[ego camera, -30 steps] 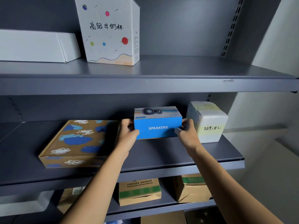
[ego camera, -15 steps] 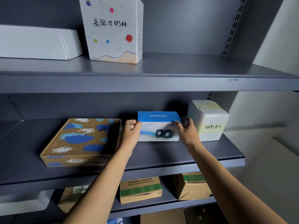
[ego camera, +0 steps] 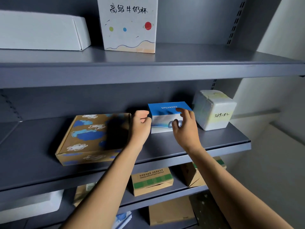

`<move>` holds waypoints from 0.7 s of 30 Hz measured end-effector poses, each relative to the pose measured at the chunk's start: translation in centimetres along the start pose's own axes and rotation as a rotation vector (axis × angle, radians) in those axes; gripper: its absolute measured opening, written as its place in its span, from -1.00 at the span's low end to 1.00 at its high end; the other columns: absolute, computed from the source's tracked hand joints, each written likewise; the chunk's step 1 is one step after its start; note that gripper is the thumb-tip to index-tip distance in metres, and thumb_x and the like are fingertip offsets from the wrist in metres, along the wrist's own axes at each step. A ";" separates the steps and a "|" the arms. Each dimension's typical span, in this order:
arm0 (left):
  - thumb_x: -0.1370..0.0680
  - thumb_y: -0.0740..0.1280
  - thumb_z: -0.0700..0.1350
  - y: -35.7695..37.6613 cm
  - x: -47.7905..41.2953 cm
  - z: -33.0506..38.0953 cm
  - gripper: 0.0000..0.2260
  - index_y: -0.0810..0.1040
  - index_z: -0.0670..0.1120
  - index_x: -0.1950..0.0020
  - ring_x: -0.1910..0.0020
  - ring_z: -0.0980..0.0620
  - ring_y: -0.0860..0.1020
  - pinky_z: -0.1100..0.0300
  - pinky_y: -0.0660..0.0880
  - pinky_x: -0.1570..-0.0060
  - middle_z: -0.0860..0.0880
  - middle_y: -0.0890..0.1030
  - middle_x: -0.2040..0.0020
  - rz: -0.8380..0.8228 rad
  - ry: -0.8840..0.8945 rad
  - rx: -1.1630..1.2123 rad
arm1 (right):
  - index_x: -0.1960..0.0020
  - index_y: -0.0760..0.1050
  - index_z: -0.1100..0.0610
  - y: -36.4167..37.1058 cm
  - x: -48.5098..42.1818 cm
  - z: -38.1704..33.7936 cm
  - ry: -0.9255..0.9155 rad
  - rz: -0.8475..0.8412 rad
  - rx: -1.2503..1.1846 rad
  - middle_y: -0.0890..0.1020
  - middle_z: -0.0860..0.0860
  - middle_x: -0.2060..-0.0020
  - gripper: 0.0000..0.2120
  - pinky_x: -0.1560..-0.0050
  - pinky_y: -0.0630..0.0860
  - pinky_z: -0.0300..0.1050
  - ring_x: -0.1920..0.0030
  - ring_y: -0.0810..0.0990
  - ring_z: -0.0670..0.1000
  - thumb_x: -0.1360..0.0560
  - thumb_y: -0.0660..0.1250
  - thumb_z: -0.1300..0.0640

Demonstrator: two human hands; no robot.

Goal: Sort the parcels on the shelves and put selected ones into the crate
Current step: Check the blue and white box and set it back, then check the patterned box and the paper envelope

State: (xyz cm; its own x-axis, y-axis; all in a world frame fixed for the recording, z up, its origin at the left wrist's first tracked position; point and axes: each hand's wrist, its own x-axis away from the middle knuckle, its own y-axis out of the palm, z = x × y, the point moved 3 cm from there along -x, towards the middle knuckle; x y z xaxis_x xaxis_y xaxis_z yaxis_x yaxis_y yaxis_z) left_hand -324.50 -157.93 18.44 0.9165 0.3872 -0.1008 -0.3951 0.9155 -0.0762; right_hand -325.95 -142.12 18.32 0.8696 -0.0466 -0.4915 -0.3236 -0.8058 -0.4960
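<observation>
Speakers box (ego camera: 166,109), a small blue-topped parcel with the word SPEAKERS on its lid and a pale front face, sits toward the back of the middle shelf (ego camera: 165,146) of a grey metal rack. The person's left hand (ego camera: 140,128) is at the box's left end with its fingers (ego camera: 145,115) curled in; whether they actually grip the box cannot be told. The right hand (ego camera: 186,129) is in front of the box's right half, its fingers spread loosely, the forefinger over the blue lid and the thumb before the front face, holding nothing. Just left of the left hand lies a flat brown carton (ego camera: 92,136) printed with blue and white clouds. Just right of the speakers box stands a white wrapped block (ego camera: 214,111) marked 369,182 by hand. On the upper shelf (ego camera: 181,66) stand a tall white box (ego camera: 130,25) with coloured planets and Chinese lettering and, to its left, a long plain white box (ego camera: 41,32). On the shelf beneath, a cardboard box with a green band (ego camera: 151,180) shows between the two forearms.
</observation>
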 end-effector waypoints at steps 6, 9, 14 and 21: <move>-0.56 0.18 -0.36 -4.0 1.3 0.7 -0.77 0.53 -0.22 -0.15 -0.01 0.01 0.54 0.07 0.55 -0.03 -0.03 0.54 0.03 0.084 0.030 0.015 | -0.33 0.42 0.18 2.4 2.0 -3.1 0.037 -0.155 -0.200 0.47 0.07 -0.22 -0.65 -0.09 0.46 -0.27 -0.04 0.52 -0.07 -0.56 0.21 0.31; -0.56 0.17 -0.36 -7.5 2.0 0.8 -0.80 0.53 -0.21 -0.10 0.09 0.05 0.52 0.08 0.53 0.04 -0.01 0.53 0.10 0.190 0.036 0.019 | -0.30 0.44 0.24 4.5 2.7 -4.3 0.011 -0.229 -0.233 0.53 0.15 -0.20 -0.66 -0.12 0.47 -0.21 -0.05 0.56 0.02 -0.54 0.23 0.33; -0.57 0.19 -0.30 -13.5 3.9 -0.2 -0.80 0.54 -0.08 -0.06 -0.06 0.02 0.53 0.08 0.50 -0.14 0.05 0.56 0.02 0.320 0.031 -0.156 | -0.30 0.43 0.25 8.4 4.0 -5.6 0.060 -0.404 -0.232 0.56 0.23 -0.15 -0.66 -0.16 0.42 -0.18 -0.14 0.56 0.18 -0.53 0.25 0.28; -0.55 0.23 -0.31 -19.3 8.0 -2.5 -0.75 0.56 -0.11 -0.18 0.01 0.08 0.55 0.36 0.39 0.08 -0.04 0.57 -0.14 0.544 0.031 -0.328 | -0.24 0.46 0.28 11.7 6.5 -4.7 0.214 -0.512 -0.215 0.60 0.24 -0.13 -0.60 -0.22 0.45 0.06 -0.24 0.48 0.24 -0.59 0.26 -0.02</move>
State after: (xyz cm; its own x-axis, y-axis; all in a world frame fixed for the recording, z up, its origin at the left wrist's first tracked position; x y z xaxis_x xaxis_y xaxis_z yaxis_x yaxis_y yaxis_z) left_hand -309.71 -172.82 16.62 0.5789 0.7795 -0.2392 -0.8069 0.5055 -0.3057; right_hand -322.32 -154.61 12.75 0.9583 0.2789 -0.0616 0.2197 -0.8576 -0.4650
